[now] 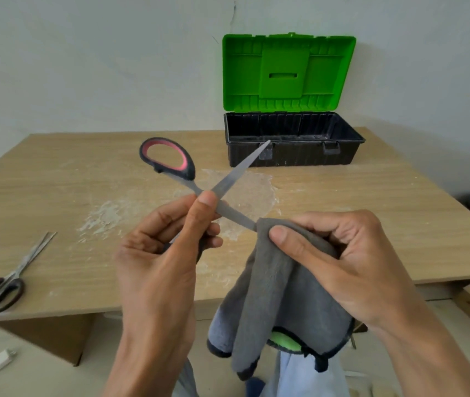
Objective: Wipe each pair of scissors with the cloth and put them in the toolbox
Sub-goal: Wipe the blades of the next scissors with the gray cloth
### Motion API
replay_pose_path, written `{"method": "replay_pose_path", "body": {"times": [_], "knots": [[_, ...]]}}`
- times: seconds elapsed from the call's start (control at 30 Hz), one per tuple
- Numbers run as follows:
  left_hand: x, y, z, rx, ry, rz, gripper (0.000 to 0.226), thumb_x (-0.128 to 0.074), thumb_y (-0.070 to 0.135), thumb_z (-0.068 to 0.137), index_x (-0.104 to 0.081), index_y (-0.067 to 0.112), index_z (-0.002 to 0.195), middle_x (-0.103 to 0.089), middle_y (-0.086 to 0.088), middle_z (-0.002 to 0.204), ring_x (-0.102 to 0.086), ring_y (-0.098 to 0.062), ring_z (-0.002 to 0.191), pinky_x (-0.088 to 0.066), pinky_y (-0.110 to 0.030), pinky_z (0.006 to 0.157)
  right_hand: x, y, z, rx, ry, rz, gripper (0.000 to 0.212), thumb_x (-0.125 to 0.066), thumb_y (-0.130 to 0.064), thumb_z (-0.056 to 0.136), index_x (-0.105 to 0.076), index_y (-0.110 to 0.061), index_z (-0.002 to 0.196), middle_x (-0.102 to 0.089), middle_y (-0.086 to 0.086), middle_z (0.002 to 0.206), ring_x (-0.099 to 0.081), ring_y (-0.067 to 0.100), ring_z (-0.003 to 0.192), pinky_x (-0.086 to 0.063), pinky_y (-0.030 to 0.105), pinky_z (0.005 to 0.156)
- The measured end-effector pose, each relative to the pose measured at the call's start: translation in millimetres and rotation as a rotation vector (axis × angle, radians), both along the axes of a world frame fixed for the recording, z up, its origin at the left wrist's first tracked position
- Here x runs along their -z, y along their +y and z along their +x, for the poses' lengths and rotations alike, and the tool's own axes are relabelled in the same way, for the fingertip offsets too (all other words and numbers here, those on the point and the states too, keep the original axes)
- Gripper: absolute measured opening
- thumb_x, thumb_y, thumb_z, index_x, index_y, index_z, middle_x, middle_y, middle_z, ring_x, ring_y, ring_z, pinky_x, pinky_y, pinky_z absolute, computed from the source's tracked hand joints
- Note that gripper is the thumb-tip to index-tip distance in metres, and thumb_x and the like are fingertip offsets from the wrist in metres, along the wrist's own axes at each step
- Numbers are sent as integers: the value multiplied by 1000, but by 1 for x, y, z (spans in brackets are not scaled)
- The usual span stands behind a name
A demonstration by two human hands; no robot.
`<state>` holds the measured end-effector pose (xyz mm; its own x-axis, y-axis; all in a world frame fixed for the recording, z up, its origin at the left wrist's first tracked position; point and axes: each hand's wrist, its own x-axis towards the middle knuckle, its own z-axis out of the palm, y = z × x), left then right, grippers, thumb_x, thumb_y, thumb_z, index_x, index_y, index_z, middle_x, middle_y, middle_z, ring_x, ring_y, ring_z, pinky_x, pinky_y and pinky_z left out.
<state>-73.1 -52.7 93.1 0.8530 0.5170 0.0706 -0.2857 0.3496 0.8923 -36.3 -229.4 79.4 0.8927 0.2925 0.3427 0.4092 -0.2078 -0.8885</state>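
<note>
Above front edge of worktop (371,224), I note: left hand (156,267) grips scissors (241,168); right hand (348,262) pinches cloth (279,296) round blade.

Left hand (159,262) grips red-handled scissors (229,180) near pivot, blades spread. Right hand (339,253) pinches grey cloth (274,296) round one blade. Black-handled scissors (13,276) flat on worktop (70,181), left. Toolbox (294,156) open at rear.

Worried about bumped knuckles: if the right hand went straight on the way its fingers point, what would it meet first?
Probably the left hand, gripping the red-handled scissors just beyond the cloth that the right hand holds; depth is hard to judge.
</note>
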Motion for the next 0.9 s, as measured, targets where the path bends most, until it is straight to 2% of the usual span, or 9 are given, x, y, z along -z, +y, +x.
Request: {"method": "replay_pose_path", "body": {"times": [0.1, 0.23, 0.37, 0.47, 0.53, 0.67, 0.83, 0.9], "knots": [[-2, 9, -2, -10, 5, -40, 8, -73, 16, 78, -76, 12, 84, -72, -1, 71, -63, -8, 60, -53, -16, 56, -2, -7, 3, 1, 25, -5, 14, -76, -31, 93, -86, -20, 92, -82, 6, 82, -78, 28, 78, -60, 50, 72], [-7, 28, -3, -60, -2, -29, 7, -74, 21, 77, -76, 16, 82, -74, 1, 74, -63, -6, 62, -53, -15, 59, -7, -24, 3, 43, 83, 59, 18, -73, -33, 85, -86, -25, 95, -83, 3, 86, -80, 22, 83, -64, 36, 76], [-7, 28, -4, -3, 23, 76, 13, -77, 22, 74, -77, 13, 83, -73, -3, 71, -63, -9, 59, -53, -16, 57, -15, -27, 3, 23, 97, 79, 21, -71, -38, 84, -86, -32, 97, -84, -1, 92, -80, 16, 92, -63, 30, 84], [-7, 28, -7, 34, 39, 186, 14, -78, 23, 74, -79, 12, 83, -74, -5, 71, -63, -12, 58, -53, -17, 57, -19, -27, 4, 40, 84, 103, 26, -71, -39, 83, -85, -30, 103, -84, -3, 98, -79, 13, 100, -62, 27, 88], [-9, 28, -9, 74, 46, 312, 10, -78, 20, 75, -79, 11, 81, -74, -5, 67, -61, -12, 55, -51, -14, 55, -21, -27, 6, 51, 82, 117, 26, -71, -38, 83, -85, -29, 103, -84, -4, 100, -79, 11, 102, -61, 22, 87], [-12, 29, -11, 142, 52, 497, 8, -78, 18, 74, -80, 10, 76, -69, -1, 56, -58, -9, 47, -46, -11, 49, -27, -30, 7, 45, 65, 115, 21, -69, -36, 83, -84, -37, 98, -84, -9, 99, -78, 5, 100, -57, 13, 81], [-14, 32, -13, 195, 64, 557, 8, -78, 20, 72, -80, 11, 71, -68, -2, 54, -57, -9, 46, -46, -12, 50, -25, -32, 7, 35, 86, 37, 26, -69, -41, 84, -84, -33, 104, -84, -5, 99, -79, 12, 98, -62, 31, 89], [-15, 34, -14, 201, 63, 552, 11, -77, 21, 70, -80, 10, 72, -67, -2, 54, -57, -9, 46, -45, -11, 49, -23, -36, 8, 66, 65, 37, 27, -69, -42, 84, -83, -34, 105, -84, -7, 100, -79, 10, 100, -61, 32, 92]]}}
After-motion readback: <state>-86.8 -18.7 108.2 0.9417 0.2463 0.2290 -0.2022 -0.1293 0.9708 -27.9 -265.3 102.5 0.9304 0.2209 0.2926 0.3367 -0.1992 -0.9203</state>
